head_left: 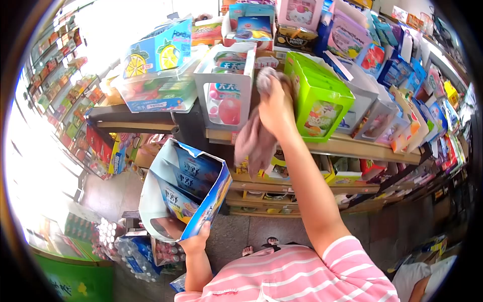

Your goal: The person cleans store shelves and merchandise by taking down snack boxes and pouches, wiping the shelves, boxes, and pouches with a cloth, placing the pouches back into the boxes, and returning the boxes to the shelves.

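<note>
My left hand [197,242] grips the lower edge of a blue and white cardboard display box [152,214], held tilted in front of the shelf. Several dark blue packets [177,204] stand inside it. At the shelf, my right hand [276,110] is closed on a greyish-pink cloth [255,146], which hangs down over the shelf's front edge. The hand is in the gap between a white box [202,83] with a pink and clear front and a bright green box [347,98] full of green packets. The back of that gap is partly hidden by my hand.
The wooden shelf [377,149] carries many packed boxes, including a clear plastic bin [161,103] with a blue lemon box [158,53]. Lower shelves hold more goods. Wrapped bottles [133,256] and a green case [75,279] stand on the floor at left.
</note>
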Action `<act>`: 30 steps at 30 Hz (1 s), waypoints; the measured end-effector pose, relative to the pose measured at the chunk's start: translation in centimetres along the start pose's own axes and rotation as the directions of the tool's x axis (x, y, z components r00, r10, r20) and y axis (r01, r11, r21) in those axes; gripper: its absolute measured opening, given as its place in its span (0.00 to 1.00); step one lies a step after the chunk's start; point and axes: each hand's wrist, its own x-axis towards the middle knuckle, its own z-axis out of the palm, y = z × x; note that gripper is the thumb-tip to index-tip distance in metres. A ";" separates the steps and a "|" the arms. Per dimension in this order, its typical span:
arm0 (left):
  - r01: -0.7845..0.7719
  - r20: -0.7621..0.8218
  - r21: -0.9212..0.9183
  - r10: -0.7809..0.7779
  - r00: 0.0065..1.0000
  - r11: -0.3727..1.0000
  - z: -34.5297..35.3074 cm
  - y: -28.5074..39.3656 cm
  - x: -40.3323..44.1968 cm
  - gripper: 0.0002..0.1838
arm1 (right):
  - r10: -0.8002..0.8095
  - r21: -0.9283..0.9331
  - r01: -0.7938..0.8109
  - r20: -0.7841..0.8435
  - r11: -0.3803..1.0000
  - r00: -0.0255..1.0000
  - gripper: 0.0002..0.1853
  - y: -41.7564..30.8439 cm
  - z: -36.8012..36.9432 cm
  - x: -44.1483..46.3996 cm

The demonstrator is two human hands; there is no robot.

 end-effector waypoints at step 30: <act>0.073 0.077 -0.370 -0.047 0.996 0.926 4.2 1.9 3.8 0.31 | 0.180 -0.374 0.013 0.476 0.927 0.861 0.12 -4.1 -2.8 -1.2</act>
